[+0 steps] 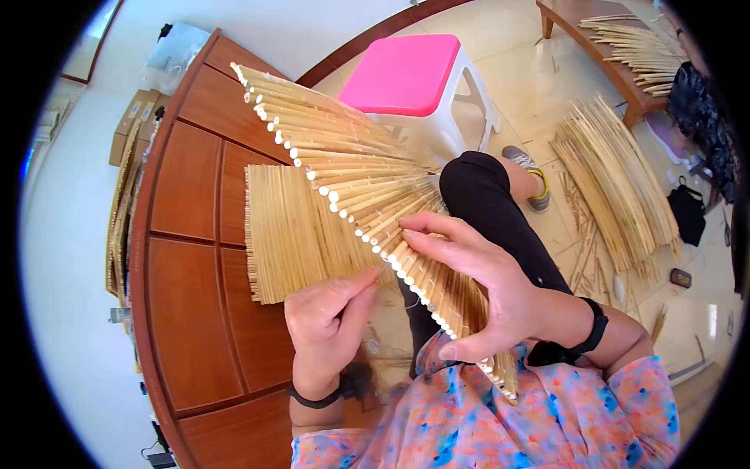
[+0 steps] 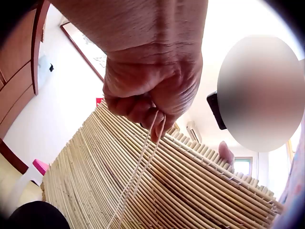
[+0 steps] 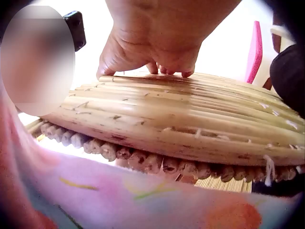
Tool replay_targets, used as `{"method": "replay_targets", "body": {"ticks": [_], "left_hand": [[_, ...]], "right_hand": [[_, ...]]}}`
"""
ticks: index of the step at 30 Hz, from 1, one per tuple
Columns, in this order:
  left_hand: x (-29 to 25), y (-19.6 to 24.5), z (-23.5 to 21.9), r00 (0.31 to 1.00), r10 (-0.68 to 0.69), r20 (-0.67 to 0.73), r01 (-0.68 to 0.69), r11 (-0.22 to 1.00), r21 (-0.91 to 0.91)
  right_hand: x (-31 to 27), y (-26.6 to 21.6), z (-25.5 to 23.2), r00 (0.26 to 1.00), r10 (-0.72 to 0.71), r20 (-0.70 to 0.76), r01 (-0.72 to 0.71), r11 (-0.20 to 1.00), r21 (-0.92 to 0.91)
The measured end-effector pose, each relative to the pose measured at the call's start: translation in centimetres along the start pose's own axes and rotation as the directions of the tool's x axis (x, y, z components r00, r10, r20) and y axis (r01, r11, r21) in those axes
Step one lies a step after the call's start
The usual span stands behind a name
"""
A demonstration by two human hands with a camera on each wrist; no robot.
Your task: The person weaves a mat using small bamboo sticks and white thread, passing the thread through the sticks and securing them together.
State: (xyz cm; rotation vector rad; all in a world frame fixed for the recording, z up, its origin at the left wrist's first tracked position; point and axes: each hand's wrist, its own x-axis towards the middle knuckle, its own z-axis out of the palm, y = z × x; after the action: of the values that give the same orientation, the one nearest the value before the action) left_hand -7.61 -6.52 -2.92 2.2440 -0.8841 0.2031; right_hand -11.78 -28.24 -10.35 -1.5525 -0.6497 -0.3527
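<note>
A mat of thin reed sticks (image 1: 367, 168) bound with pale thread stands tilted across the lap, its cut stick ends along the upper edge. My right hand (image 1: 500, 281) holds this edge, fingertips on the sticks and thumb spread lower along it. Beside the edge, on the other face, is my left hand (image 1: 324, 320), its fingers curled and pinching a thread. In the left wrist view the pale thread (image 2: 138, 167) hangs doubled from the left fingers (image 2: 138, 109) down across the mat face. A short thread end (image 3: 269, 169) dangles from the mat in the right wrist view.
Another reed mat (image 1: 289, 234) leans by the brown wooden cabinet (image 1: 183, 313). A pink-topped stool (image 1: 406, 74) stands ahead. Loose reed bundles (image 1: 613, 187) lie on the tiled floor at right, and more sticks (image 1: 637, 51) on a wooden bench (image 1: 578, 27).
</note>
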Motion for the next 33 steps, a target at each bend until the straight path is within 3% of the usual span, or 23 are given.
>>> {"method": "replay_targets", "body": {"ticks": [6, 14, 26, 32, 33], "left_hand": [[-1.0, -0.1, 0.0, 0.995, -0.026, -0.101, 0.039, 0.992, 0.121], [-1.3, -1.6, 0.6, 0.989, 0.027, -0.144, -0.013, 0.995, 0.096], [-0.8, -2.3, 0.3, 0.995, 0.055, -0.086, -0.045, 0.993, 0.112], [-1.5, -1.2, 0.8, 0.967, -0.23, -0.106, 0.219, 0.97, -0.106], [-1.6, -1.4, 0.8, 0.974, -0.201, -0.106, 0.191, 0.977, -0.096]], "right_hand": [[0.4, 0.6, 1.8, 0.998, -0.024, -0.061, 0.024, 1.0, -0.004], [0.7, 0.5, 2.1, 0.998, -0.041, -0.055, 0.039, 0.998, -0.048], [0.3, 0.7, 2.2, 0.997, -0.022, -0.07, 0.02, 1.0, -0.019], [0.1, 0.6, 1.9, 0.997, 0.015, -0.073, -0.017, 1.0, -0.024], [0.0, 0.6, 1.9, 0.997, 0.011, -0.071, -0.013, 0.999, -0.035]]}}
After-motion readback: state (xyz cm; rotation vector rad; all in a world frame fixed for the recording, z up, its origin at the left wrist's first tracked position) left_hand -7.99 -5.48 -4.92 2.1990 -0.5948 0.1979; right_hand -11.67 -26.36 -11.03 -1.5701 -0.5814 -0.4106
